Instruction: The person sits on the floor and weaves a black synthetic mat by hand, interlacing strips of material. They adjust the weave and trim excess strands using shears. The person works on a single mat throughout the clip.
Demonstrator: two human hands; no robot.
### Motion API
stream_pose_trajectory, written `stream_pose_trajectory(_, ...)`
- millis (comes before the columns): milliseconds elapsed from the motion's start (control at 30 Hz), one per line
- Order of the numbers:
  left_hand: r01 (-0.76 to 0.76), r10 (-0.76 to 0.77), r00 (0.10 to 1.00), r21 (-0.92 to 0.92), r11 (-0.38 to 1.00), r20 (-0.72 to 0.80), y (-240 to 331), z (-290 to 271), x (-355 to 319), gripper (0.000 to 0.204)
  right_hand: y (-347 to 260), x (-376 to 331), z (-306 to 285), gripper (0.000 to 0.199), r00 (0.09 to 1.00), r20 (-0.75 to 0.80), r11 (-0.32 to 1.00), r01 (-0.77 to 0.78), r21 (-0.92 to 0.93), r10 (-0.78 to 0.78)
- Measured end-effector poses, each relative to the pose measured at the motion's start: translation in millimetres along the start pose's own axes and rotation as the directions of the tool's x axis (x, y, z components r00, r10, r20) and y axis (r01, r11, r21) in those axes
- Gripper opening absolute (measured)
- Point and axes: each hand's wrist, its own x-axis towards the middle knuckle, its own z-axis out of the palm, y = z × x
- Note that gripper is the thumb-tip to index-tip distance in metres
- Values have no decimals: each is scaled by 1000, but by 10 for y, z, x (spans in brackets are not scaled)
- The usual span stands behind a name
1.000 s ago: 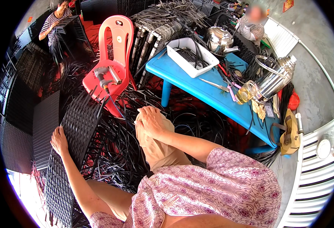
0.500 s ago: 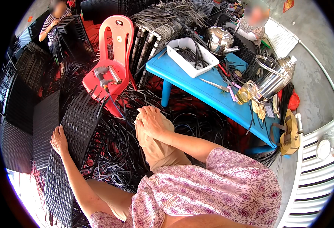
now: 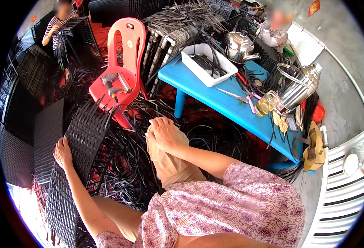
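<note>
A black woven rattan panel leans along my left side, its upper end fringed with loose strip ends. My left hand is closed over its left edge, the fingertips partly hidden beyond the rim. My right hand lies on my raised knee, fingers stretched over the tan trouser cloth, holding nothing. Beyond the panel's fringed end, a grey power tool, which looks like a nail gun with a hose, rests on a red plastic chair.
A blue table carries a white tray of black strips, a kettle, a steel flask, a glass jar and scissors. Black strips litter the floor. Two people work farther back.
The view has shifted slightly. My hands keep their places on the panel and the knee. The person at the back right has raised a gloved arm.
</note>
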Motion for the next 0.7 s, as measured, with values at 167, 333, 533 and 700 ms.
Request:
stream_pose_trajectory(167,4,-4,1000,-5,1000,3,-11,31,-9,57,-9,-10,-19,53,1000,13,999,-1,-32,2)
stream_pose_trajectory(333,18,-18,1000,2,1000,2,-26,32,2,57,-29,17,-56,52,991,125,998,-56,19,53)
stream_pose_trajectory(533,5,-5,1000,-2,1000,0,-3,21,-6,57,-19,5,-56,52,993,111,998,-51,25,48)
stream_pose_trajectory(700,-5,5,1000,0,1000,-20,-29,48,-6,55,-29,11,-75,52,989,133,998,-63,19,60)
